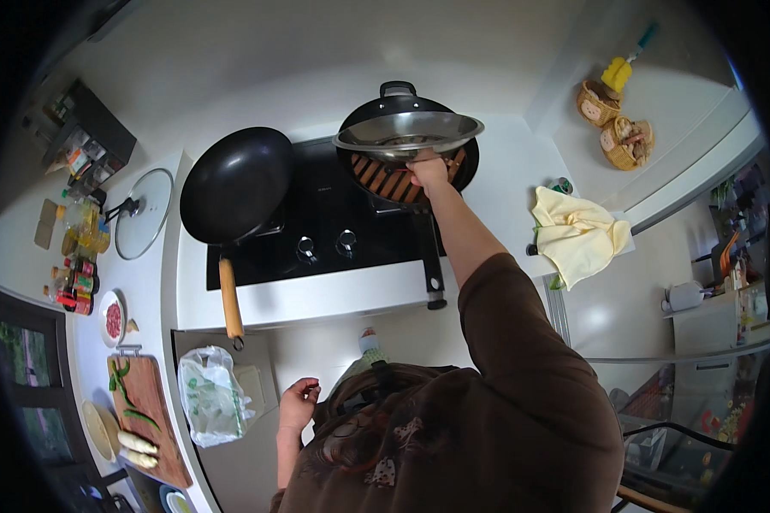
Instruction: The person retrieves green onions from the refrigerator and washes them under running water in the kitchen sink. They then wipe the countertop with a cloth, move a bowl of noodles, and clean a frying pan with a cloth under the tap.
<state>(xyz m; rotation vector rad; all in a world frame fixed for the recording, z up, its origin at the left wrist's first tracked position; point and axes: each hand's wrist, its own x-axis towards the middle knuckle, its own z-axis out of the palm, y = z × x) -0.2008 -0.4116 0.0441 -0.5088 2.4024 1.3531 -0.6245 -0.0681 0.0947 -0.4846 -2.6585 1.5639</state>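
Note:
My right hand grips a domed steel-rimmed pan lid from its underside or knob, which the fingers hide, and holds it tilted over a black wok on the hob's right burner. Inside that wok lies a slatted brown wooden rack. My left hand hangs low beside my body with its fingers curled, and nothing can be made out in it. A second black wok with a wooden handle stands on the left burner of the black glass hob.
Left of the hob lie a glass lid, bottles, a plate of raw meat and a wooden cutting board with green peppers. A plastic bag hangs at the cabinet; a yellow cloth lies on the right.

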